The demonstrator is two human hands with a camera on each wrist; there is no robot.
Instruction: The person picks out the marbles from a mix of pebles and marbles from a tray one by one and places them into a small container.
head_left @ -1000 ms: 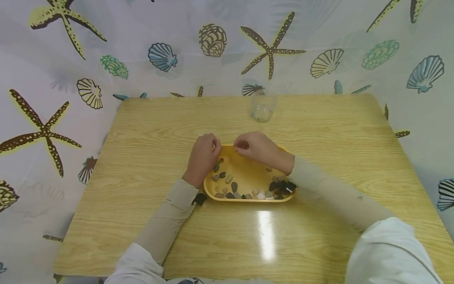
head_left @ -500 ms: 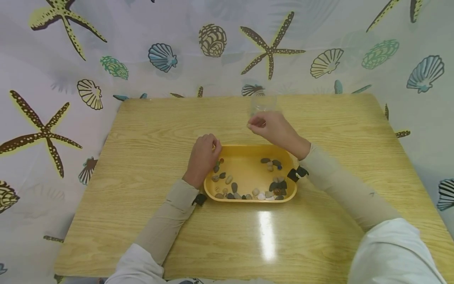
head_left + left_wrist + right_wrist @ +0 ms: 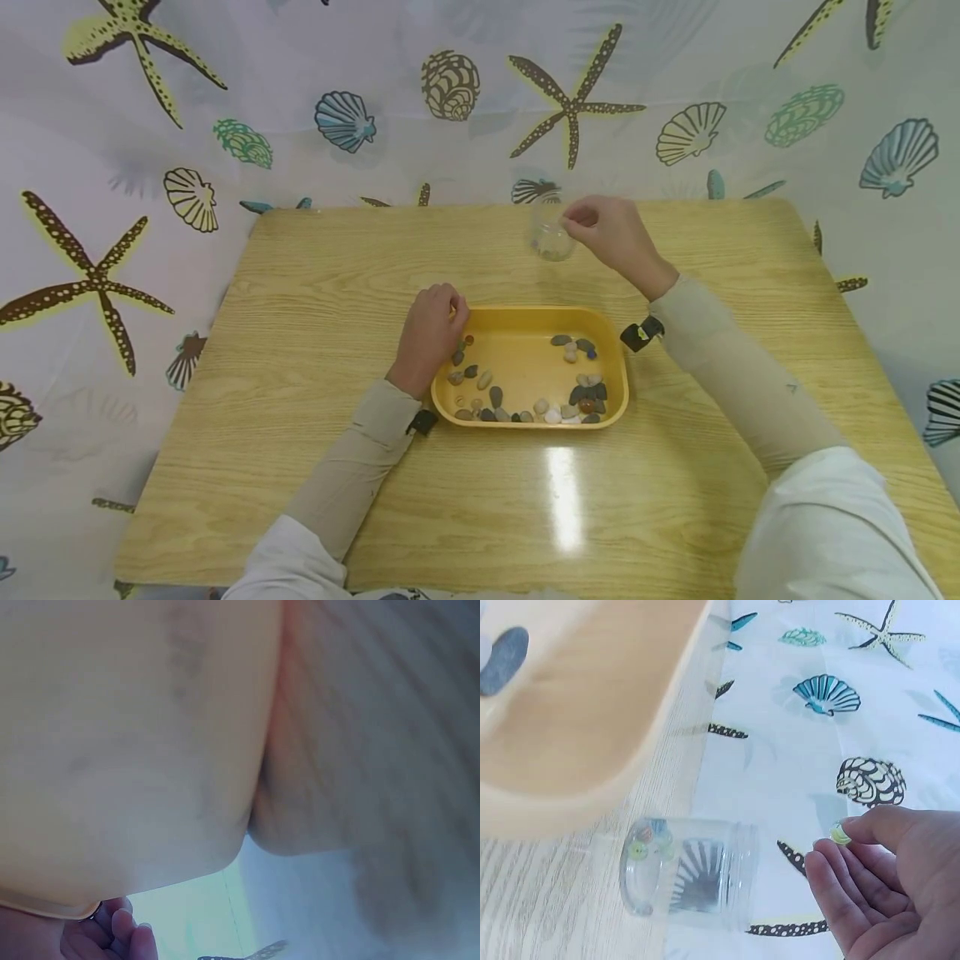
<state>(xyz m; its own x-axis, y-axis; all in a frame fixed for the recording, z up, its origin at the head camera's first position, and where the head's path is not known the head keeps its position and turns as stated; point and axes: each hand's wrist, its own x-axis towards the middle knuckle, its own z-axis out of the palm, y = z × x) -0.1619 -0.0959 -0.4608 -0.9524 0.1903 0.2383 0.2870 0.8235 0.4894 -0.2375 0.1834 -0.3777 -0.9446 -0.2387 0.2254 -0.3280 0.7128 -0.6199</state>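
In the head view my left hand grips the upper left rim of a yellow plastic tray. The left wrist view has its curled fingers at the tray's edge. My right hand is just right of a clear jar at the back of the table. Between thumb and fingertips it pinches a small yellow-green glass marble, seen in the right wrist view near the jar's mouth. Several small coloured marbles lie at the jar's bottom. Several grey, white and brown pebbles lie around the tray's floor.
The tray stands on a wood-grain table between my forearms. A blue piece and an orange-brown one lie among the pebbles at the right. A curtain with shells and starfish hangs behind the table.
My right hand has risen from over the tray and moved away to the back right, up to the jar, with the marble pinched. My left hand has stayed on the tray's rim.
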